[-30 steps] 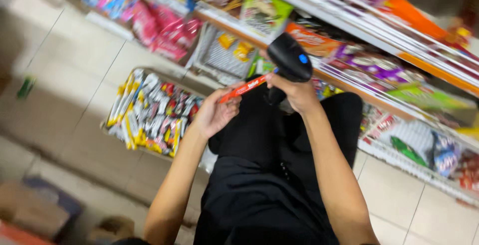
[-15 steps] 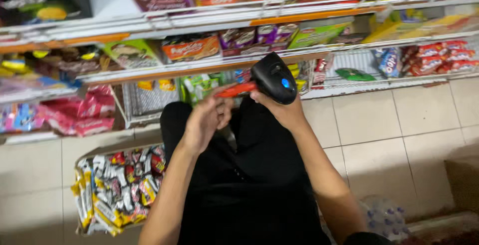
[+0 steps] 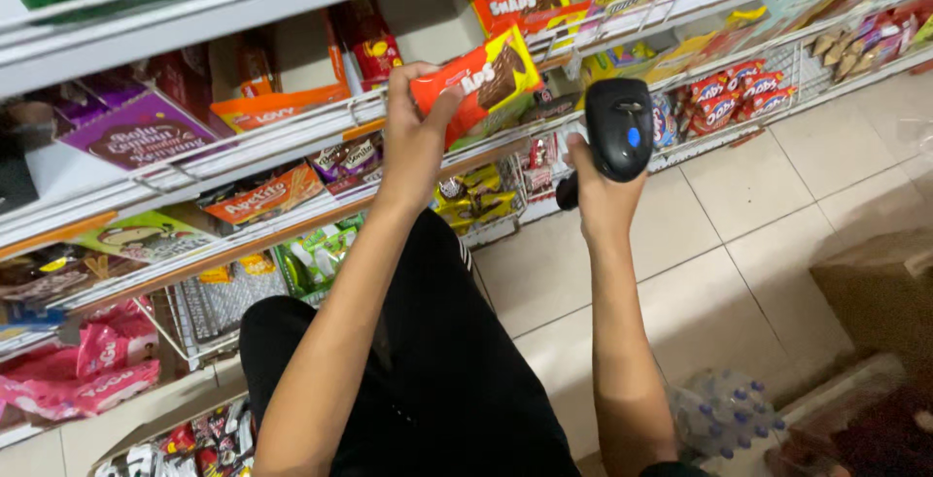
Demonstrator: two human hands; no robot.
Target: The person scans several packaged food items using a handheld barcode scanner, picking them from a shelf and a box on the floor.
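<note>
Raised now from our lap to the shelf edge, our left hand grips the orange snack pack, face outward, while our right hand clasps the scanner beside it.

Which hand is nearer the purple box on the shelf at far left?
Left. The left hand, holding a red snack pack, is raised by the shelves, right of the purple box. The right hand, gripping the black scanner, is farther right.
</note>
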